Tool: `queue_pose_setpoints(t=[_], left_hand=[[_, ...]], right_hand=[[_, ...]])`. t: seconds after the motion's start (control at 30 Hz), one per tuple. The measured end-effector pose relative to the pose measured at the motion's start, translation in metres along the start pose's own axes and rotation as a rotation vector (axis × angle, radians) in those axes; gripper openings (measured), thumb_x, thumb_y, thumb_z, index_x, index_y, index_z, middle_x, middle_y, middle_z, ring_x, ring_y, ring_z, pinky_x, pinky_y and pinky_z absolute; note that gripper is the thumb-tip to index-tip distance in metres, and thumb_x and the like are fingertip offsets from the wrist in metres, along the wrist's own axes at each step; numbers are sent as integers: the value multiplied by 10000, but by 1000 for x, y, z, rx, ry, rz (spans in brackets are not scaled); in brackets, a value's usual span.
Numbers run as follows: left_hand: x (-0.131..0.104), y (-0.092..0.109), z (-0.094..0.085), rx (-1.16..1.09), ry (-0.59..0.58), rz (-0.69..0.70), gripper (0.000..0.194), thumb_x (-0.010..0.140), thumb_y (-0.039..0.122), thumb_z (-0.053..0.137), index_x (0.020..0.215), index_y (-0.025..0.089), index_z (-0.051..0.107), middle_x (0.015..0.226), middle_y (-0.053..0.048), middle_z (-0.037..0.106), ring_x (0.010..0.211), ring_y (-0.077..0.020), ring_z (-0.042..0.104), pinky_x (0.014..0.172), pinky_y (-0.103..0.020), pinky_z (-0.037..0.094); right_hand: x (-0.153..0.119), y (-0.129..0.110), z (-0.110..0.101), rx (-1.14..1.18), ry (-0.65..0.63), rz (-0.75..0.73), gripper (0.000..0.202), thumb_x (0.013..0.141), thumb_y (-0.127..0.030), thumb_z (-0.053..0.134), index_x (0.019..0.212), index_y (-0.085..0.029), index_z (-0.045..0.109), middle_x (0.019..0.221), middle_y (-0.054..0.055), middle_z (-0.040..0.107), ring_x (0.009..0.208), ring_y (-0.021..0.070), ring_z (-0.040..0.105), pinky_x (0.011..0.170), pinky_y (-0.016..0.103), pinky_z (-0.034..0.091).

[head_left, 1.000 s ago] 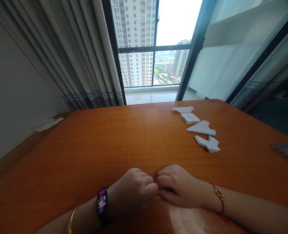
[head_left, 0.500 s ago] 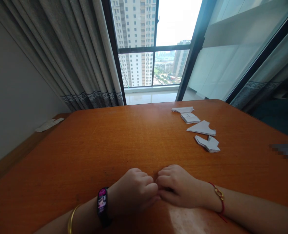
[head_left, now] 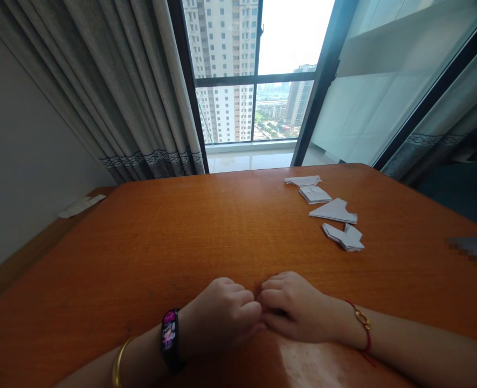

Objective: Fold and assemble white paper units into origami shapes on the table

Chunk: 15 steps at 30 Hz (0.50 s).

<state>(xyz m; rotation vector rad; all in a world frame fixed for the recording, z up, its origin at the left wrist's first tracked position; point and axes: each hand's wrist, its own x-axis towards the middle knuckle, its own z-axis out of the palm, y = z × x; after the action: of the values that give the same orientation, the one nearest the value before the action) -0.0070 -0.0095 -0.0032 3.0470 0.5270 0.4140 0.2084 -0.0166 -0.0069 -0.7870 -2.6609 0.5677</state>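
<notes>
My left hand [head_left: 224, 318] rests on the wooden table [head_left: 206, 226] near its front, fingers curled into a closed shape. Against its fingertips lies my right hand [head_left: 297, 307], also closed, with its fingers bent down toward the tabletop. The two hands touch at the knuckles and thumbs. No object shows between them, but the undersides of the fingers are hidden. Ahead and to the right, folded white papers lie in a slanting row: a flat one [head_left: 303, 181], a square one [head_left: 315, 194], a pointed one [head_left: 335, 210] and a bent one [head_left: 344, 237].
White paper strips [head_left: 82, 206] lie on a ledge at the far left. A pixelated grey object [head_left: 475, 251] sits at the right table edge. Behind the table are a grey curtain [head_left: 141, 97] and a window frame [head_left: 254, 80].
</notes>
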Motion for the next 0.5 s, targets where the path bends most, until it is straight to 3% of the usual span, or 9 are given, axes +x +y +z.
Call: queue_pose_setpoints(t=[0.5], left_hand=[[0, 0, 1, 6, -14, -6, 270, 956, 320, 458, 715, 198, 458, 671, 32, 580, 564, -131, 520, 516, -331, 313]], right_hand=[[1, 1, 0, -3, -3, -2, 187, 916, -279, 512, 785, -184, 606, 761, 27, 657, 682, 137, 572, 641, 251, 384]])
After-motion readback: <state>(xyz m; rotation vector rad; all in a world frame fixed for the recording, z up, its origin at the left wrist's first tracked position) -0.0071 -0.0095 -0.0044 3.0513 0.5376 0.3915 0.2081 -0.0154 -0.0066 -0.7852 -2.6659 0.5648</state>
